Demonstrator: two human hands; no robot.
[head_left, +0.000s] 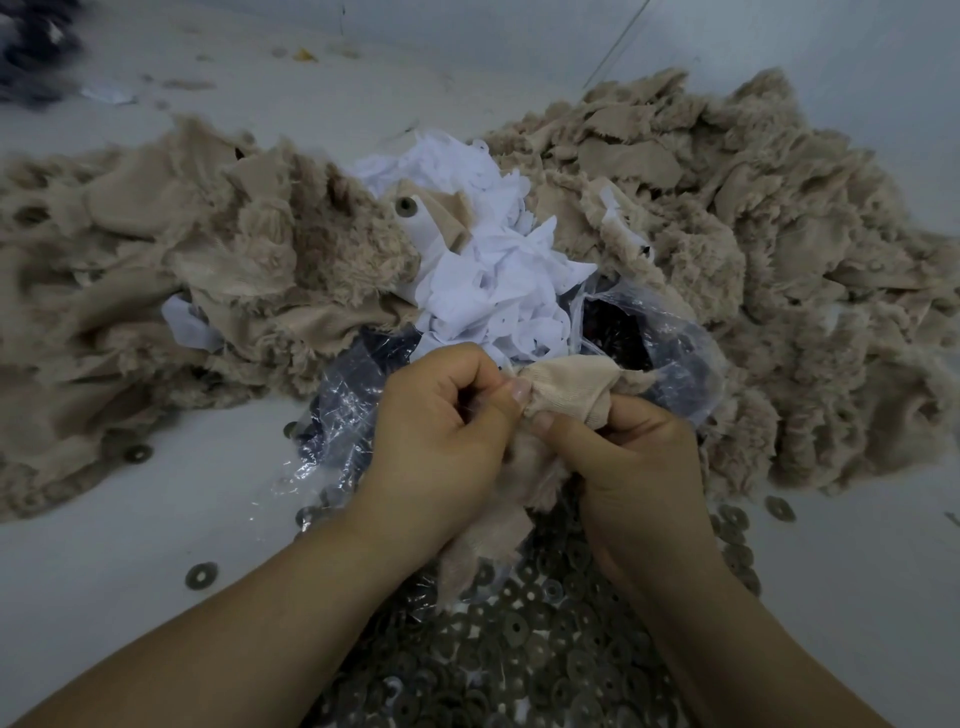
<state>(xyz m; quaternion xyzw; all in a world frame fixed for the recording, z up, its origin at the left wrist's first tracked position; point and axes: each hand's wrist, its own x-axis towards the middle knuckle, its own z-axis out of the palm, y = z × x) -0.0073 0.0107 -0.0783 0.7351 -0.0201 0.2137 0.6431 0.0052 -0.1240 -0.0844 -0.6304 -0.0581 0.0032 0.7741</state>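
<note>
Fingers of left hand and right hand pinch one beige fabric piece before two fur heaps.

Dim, flat, bluish light with soft shadows; glare glints on the plastic bag. Wide-angle bending curves the edges, and the far corners blur.
</note>
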